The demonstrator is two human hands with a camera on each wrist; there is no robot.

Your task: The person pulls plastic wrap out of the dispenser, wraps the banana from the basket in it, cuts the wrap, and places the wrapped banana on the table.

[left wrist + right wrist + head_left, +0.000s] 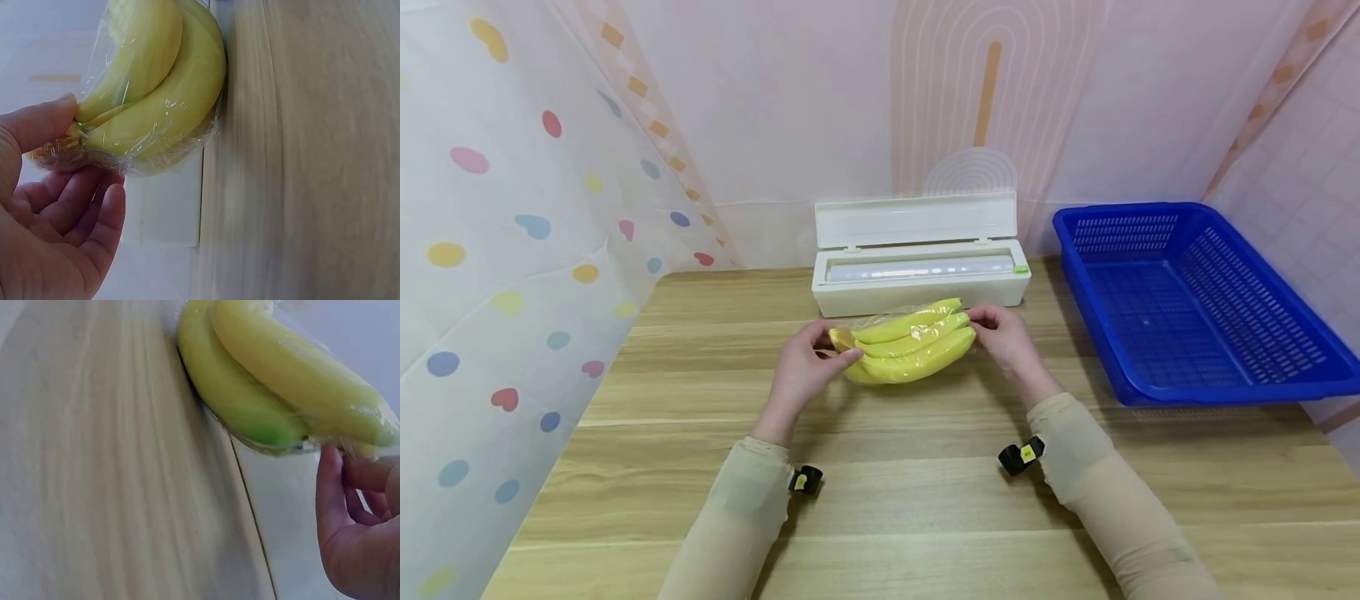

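Observation:
A bunch of yellow bananas (913,364), wrapped in clear cling film, is held above the table in front of the white box. At the brown stem end, my left hand (801,371) pinches the bunch, thumb on the near side and fingers beneath, as the left wrist view shows. My right hand (1009,342) is at the opposite end, thumb and fingers pinching the film by the greenish tips. In the right wrist view the film (387,428) looks glossy and creased there.
Behind the bananas stands a long white box (917,296), its lid (917,221) raised, with a roll of film (917,267) inside and a green slider (1020,269) at its right. A blue plastic basket (1097,333) sits at the right on the wooden table (887,500). Patterned curtains hang behind and to the left.

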